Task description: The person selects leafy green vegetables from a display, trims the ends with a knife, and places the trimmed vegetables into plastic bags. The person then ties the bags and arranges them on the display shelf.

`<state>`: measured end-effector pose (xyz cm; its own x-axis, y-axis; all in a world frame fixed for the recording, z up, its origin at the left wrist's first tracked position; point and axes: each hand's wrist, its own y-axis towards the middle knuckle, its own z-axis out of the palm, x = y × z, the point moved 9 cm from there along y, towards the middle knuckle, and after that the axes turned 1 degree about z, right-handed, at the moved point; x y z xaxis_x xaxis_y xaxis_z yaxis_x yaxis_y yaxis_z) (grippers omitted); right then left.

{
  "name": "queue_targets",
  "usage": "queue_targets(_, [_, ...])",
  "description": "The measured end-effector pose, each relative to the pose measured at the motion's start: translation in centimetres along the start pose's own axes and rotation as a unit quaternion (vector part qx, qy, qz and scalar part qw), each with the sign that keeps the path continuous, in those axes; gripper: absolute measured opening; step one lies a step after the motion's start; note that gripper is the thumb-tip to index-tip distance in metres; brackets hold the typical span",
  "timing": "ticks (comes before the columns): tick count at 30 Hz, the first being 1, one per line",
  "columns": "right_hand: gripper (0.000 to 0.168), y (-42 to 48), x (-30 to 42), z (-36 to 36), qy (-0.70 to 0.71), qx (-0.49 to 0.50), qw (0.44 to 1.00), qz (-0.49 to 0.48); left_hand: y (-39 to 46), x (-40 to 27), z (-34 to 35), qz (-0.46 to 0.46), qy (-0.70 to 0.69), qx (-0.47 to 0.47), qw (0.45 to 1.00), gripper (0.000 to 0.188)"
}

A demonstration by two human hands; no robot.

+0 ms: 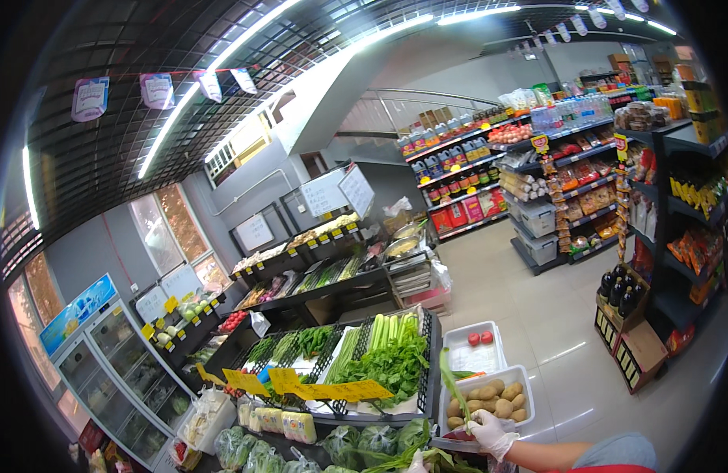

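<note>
My right hand [492, 436], in a white glove, pinches a long green leaf [451, 381] that stands up above the bins. Just behind it sits a white plastic tub [530, 387] of potatoes [492, 399]. At the bottom edge, only the gloved fingertips of my left hand [417, 462] show, against a heap of long-leaved greens [455, 462]; their grip is hidden. Left of these greens lie several plastic-wrapped leafy vegetables [378, 439]. Farther up, a black slatted crate display [433, 355] holds celery [393, 332] and other greens.
A second white tub [467, 353] with two tomatoes [480, 337] stands behind the potatoes. Yellow sign strips [334, 389] jut from the display front. Tiled floor [553, 360] runs to the right, past a carton of dark bottles [623, 292]. A glass-door fridge [124, 378] stands left.
</note>
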<state>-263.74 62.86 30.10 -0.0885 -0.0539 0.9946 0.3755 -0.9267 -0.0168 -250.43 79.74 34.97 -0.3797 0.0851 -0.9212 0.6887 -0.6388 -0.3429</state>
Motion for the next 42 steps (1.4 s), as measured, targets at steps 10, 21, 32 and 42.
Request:
queue_targets(10, [0.028, -6.6, -9.2, 5.5, -0.555, 0.292, 0.768, -0.129, 2.9, 7.0, -10.2, -0.066, -0.140, -0.082, 0.984, 0.044])
queue_targets(21, [0.021, -5.1, -25.8, 9.1, -0.749, 0.447, 0.486, 0.055, 5.4, 12.2, -10.9, -0.085, -0.148, -0.102, 0.980, 0.027])
queue_targets(32, [0.038, -3.6, -6.0, 4.7, -0.586, 0.184, 0.768, -0.181, 7.7, 12.7, -10.7, -0.061, -0.112, -0.097, 0.987, 0.023])
queue_targets(42, [0.033, -1.2, -10.9, 0.5, -0.611, 0.143, 0.771, -0.108, 8.1, 13.9, -7.6, -0.058, -0.102, -0.072, 0.991, 0.021])
